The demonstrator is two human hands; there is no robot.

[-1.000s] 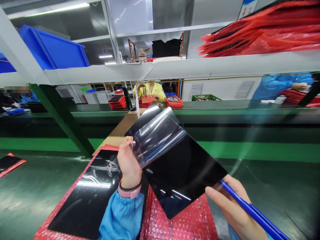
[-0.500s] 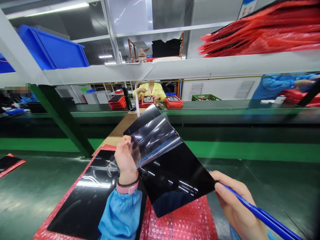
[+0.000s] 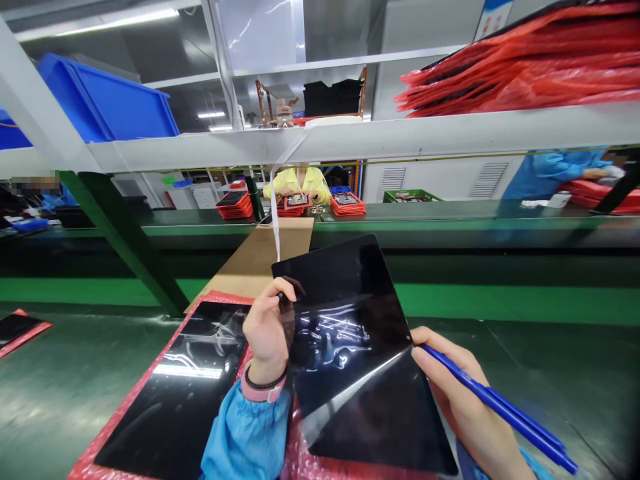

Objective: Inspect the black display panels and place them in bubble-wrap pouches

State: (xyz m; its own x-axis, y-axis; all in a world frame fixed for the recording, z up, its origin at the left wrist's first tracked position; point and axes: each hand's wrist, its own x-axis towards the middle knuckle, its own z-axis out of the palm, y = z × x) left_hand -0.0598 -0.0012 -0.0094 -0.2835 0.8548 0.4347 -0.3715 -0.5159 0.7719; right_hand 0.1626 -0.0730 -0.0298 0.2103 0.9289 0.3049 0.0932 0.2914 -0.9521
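Note:
Both my hands hold up a tilted, glossy black screen panel (image 3: 380,427) in front of me. A clear film (image 3: 333,347) lies across its face, with a bright crease running toward the right edge. My left hand (image 3: 267,327) is closed at the panel's left edge, fingertips bent over the front; whether it also pinches the film I cannot tell. At the right edge, my right hand (image 3: 463,393) grips the panel between thumb and fingers, with a blue pen (image 3: 500,407) in the same grip. Another black screen panel (image 3: 175,393) lies at the left on red bubble wrap (image 3: 130,353).
A brown board (image 3: 250,257) spans toward the far bench, where a person in yellow (image 3: 300,180) works between red stacks. Overhead, a white shelf beam (image 3: 350,139) carries a blue bin (image 3: 110,100) and red packages (image 3: 525,73). A green post (image 3: 130,240) slants at left.
The panel has turned more upright and moved slightly right. The film, raised in a curl before, lies lower and flatter over it. My right hand and the pen have shifted a little left.

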